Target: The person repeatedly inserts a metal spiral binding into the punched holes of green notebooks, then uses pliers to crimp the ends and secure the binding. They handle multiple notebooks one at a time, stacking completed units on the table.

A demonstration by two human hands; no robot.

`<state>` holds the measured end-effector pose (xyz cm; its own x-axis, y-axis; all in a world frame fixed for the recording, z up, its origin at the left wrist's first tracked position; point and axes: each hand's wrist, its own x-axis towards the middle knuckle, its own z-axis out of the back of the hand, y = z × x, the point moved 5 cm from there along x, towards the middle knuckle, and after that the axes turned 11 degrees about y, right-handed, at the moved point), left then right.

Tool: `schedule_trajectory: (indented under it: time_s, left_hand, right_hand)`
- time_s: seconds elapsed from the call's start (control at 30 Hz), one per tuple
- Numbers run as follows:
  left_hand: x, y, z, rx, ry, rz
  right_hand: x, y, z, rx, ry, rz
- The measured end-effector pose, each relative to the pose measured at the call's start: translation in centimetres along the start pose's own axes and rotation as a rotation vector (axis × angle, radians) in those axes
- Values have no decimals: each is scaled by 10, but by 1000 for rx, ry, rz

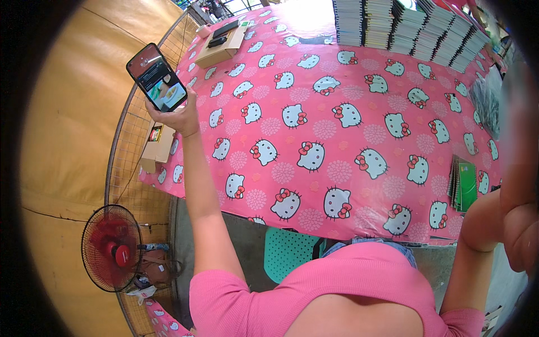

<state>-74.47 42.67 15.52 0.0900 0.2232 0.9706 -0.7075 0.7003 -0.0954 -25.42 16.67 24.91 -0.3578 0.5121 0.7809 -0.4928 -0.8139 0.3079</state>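
Observation:
My left hand (178, 118) is raised over the far left side of the table, fingers wrapped round a dark smartphone (157, 78). Its lit screen, facing me, shows a picture of food on a plate beneath dark and reddish areas. Very near the camera, at the right rim, my right hand (521, 236) is lifted with the elbow bent. It looks large and blurred there, partly cut off, so whether it holds anything does not show. Below and left of it, a few green-covered spiral notebooks (465, 185) lie on the pink tablecloth (292, 168) with its cartoon cat pattern.
Tall stacks of bound booklets (376, 25) stand along the back right, with clear plastic wrap (485, 101) nearby. Cardboard boxes (220, 53) sit at the left edge, one carrying dark items. A red fan (112, 247) stands by the wire fence. A teal chair (289, 253) is below the table.

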Motion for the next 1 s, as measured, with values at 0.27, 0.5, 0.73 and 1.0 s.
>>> schedule_trajectory:
  time_s: [0.27,0.5,0.73,1.0]
  left_hand:
    - [8,-1,5,-69,-4,28]
    - [11,-5,9,-113,45,102]
    - [14,-11,8,-85,-31,20]
    - [8,2,10,-50,47,47]
  right_hand:
    - [-1,-4,-5,14,9,-14]
    - [1,-5,0,23,8,-19]
    - [8,-15,-11,63,4,-98]
    - [-27,-49,-74,236,-31,-402]
